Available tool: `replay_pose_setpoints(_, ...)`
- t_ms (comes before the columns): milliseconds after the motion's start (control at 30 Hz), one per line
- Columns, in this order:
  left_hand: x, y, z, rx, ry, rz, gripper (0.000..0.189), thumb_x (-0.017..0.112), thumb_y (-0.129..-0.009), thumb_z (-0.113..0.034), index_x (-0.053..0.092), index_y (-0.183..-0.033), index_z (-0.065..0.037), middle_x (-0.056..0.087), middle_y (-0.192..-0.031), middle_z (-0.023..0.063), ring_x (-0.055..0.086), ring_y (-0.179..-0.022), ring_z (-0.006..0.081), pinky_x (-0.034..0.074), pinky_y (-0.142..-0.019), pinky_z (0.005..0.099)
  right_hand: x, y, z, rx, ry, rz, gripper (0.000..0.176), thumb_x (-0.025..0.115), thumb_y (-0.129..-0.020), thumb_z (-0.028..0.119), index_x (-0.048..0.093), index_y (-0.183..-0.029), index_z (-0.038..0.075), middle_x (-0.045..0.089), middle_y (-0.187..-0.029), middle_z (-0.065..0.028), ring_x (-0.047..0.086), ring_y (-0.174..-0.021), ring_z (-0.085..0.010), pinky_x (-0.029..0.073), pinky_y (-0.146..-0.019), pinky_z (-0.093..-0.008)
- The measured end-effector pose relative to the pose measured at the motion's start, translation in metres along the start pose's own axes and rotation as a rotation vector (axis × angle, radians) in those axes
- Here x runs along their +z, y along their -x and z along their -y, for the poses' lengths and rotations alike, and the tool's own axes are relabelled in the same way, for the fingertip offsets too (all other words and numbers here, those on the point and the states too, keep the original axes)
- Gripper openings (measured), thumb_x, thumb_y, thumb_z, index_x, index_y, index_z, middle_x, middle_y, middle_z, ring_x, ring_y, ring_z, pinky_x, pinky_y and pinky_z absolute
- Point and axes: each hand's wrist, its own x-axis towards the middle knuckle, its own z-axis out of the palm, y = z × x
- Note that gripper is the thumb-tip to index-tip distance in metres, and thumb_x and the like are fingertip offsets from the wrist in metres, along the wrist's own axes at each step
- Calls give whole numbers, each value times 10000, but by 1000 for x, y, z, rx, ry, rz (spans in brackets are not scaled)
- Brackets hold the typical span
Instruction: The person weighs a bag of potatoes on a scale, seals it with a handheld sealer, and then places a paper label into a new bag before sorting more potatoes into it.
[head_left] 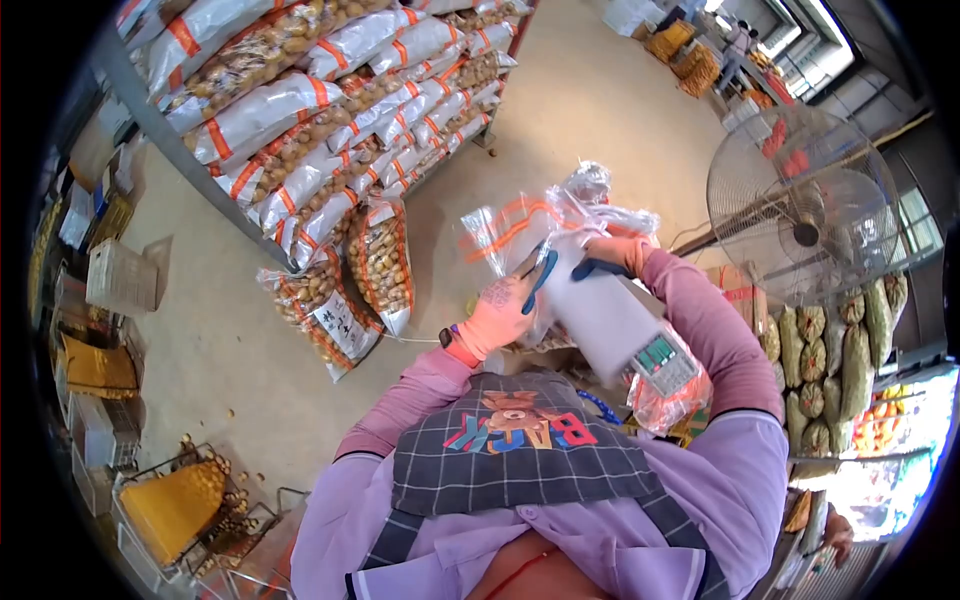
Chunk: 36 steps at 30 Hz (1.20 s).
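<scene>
My left hand (505, 308), in an orange glove with dark blue fingertips, is closed on the edge of a clear plastic bag (515, 228) with orange stripes. To its right, my right hand (612, 258), gloved alike, has its fingers bent against the bunched plastic above the scale. The weighing scale (600, 325) has a pale flat platform and a grey keypad with a green display, tilted toward me. Crumpled clear plastic (590, 185) lies just beyond my hands. An orange-and-white bag (675, 395) sits beside the keypad. Part of my fingers is hidden by the plastic.
Stacked sacks of potato-like produce (280, 110) fill a metal rack at left; two filled sacks (380, 265) stand on the floor before it. A large fan (805, 210) is at right, near hanging wrapped produce (815, 365). A white crate (122, 275) stands far left; another person (738, 48) is far off.
</scene>
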Motion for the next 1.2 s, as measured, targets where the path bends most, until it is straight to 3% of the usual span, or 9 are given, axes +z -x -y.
replay_pose_setpoints(33,-4,1,2,27,-23,-26,587,555,-735,-63,432,-1307,-11,450,-1307,237,562,-932,400,470,-807,433,2,-4,9,-357,28,37,223,546,-822,121,650,-985,10,673,-858,-99,632,-649,-190,503,-604,-353)
replay_pose_setpoints(167,-3,8,-2,110,-15,42,570,554,-748,-67,442,-1305,-12,442,-1318,239,534,-1045,380,443,-887,399,25,-50,10,-103,22,-154,232,550,-814,165,653,-923,-12,668,-875,-150,638,-755,-222,493,-699,-342)
replay_pose_setpoints(200,-19,9,-14,-55,-85,196,556,535,-755,-55,443,-1302,-6,442,-1319,243,509,-1101,385,425,-927,381,29,-67,4,-138,640,-104,214,556,-814,166,647,-880,-17,657,-844,-205,639,-797,-285,489,-694,-347)
replay_pose_setpoints(233,-21,10,-14,-59,-89,177,556,535,-755,-55,443,-1302,-6,442,-1319,243,509,-1101,385,425,-927,381,38,-74,3,-113,651,-98,213,557,-814,166,646,-880,-16,656,-844,-207,639,-796,-287,489,-692,-347)
replay_pose_setpoints(367,-30,16,4,-10,152,-49,530,523,-772,-94,452,-1294,-31,470,-1280,245,495,-1108,395,420,-931,419,48,-88,13,-135,411,-130,210,559,-814,166,643,-882,-14,653,-846,-213,637,-790,-294,488,-683,-351)
replay_pose_setpoints(900,-58,42,-62,170,496,319,611,502,-734,-91,436,-1339,-29,559,-1152,179,572,-969,260,418,-916,343,74,-147,61,-167,347,-174,198,568,-815,167,630,-889,-7,640,-852,-239,632,-768,-323,483,-648,-363)
replay_pose_setpoints(1033,-70,37,-80,-101,839,185,598,551,-781,-64,389,-1351,24,553,-1124,83,515,-963,142,420,-873,276,72,-139,45,-145,296,-157,196,571,-815,167,626,-890,-5,637,-854,-246,631,-763,-330,482,-639,-366)
replay_pose_setpoints(1100,-62,31,-92,-240,1017,372,562,589,-785,-83,438,-1318,16,569,-1108,82,523,-941,140,426,-843,274,76,-143,30,-50,322,-213,195,572,-815,167,625,-891,-4,635,-854,-249,630,-760,-334,481,-634,-367)
replay_pose_setpoints(1200,-34,23,-112,-2,968,599,499,620,-786,-129,510,-1254,2,572,-1152,127,536,-988,189,419,-877,304,82,-171,-14,202,317,-516,193,573,-815,168,622,-893,-2,633,-855,-254,629,-756,-339,481,-628,-370)
